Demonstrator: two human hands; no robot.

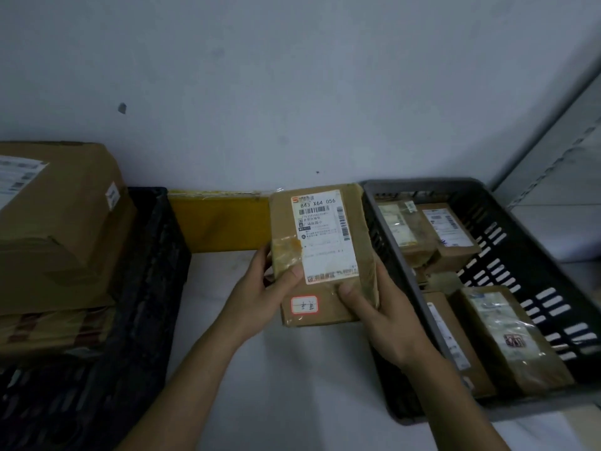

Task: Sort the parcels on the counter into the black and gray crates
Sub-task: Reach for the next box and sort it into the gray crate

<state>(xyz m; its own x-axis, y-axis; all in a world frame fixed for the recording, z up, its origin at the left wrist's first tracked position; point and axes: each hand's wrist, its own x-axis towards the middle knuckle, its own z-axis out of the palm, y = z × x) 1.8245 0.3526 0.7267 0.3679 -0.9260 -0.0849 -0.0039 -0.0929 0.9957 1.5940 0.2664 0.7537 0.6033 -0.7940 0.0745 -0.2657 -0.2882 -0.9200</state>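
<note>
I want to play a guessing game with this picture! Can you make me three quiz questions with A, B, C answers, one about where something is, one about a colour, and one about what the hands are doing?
1. Where is the gray crate?
A. right of the held parcel
B. left of it
C. on top of it

2. What colour is the panel behind the counter?
A. red
B. yellow
C. green

3. What are the hands doing?
A. both hold one parcel
B. both are empty
C. only one holds it

Answers:
1 A: it sits right of the parcel.
2 B: it shows yellow between the black crate and the parcel.
3 A: the left hand and right hand grip its sides.
</note>
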